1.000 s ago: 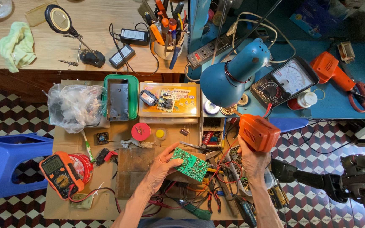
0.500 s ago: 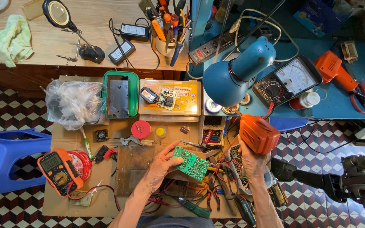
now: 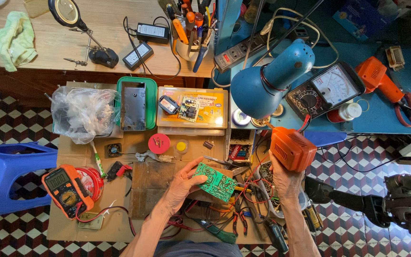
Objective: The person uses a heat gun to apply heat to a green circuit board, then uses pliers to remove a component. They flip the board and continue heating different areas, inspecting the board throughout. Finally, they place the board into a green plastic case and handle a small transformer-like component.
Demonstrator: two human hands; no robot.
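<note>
My left hand point(image 3: 182, 184) holds a green circuit board point(image 3: 216, 182) tilted over the cluttered cardboard work surface point(image 3: 120, 219). My right hand point(image 3: 285, 180) grips an orange tool point(image 3: 292, 149) from below, just right of the board and under the blue desk lamp point(image 3: 267, 82). Red and black wires point(image 3: 250, 190) and several pliers lie tangled between the two hands.
An orange multimeter point(image 3: 65, 188) sits at the left, a blue stool point(image 3: 3, 176) beyond it. A red round tin point(image 3: 159, 143), a parts box point(image 3: 192, 108), a plastic bag point(image 3: 83, 113) and an analog meter point(image 3: 327, 90) lie further back. A tripod point(image 3: 396, 207) stands at the right.
</note>
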